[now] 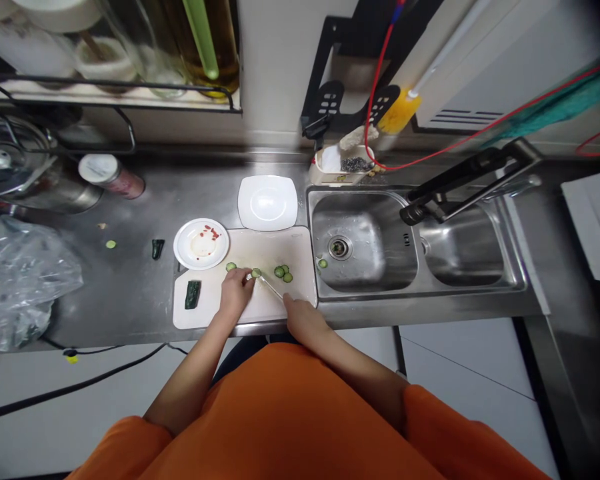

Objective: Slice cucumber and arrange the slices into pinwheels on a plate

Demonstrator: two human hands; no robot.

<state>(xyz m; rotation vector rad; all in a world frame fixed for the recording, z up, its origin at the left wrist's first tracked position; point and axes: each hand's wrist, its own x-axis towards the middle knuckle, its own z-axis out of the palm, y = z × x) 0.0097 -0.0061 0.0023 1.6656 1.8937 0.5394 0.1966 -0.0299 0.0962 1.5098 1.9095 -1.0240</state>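
Note:
On the white cutting board [253, 313], my left hand [236, 291] is closed, its fingertips pinching a cucumber slice [257, 273]. My right hand [304, 317] grips a thin knife [271, 287], whose tip reaches that slice. Another cut cucumber end [231, 266] shows just beyond my left fingers. Several loose cucumber slices [283, 272] lie to the right on the board. A dark green cucumber chunk [193, 295] rests at the board's left side.
A round white plate [184, 248] with red bits overlaps the board's upper left corner. Behind the board sits a square white plate [246, 200]. The double sink [365, 283] is at right, under a black faucet [455, 177]. A cucumber piece [157, 249] and plastic bag [30, 280] lie left.

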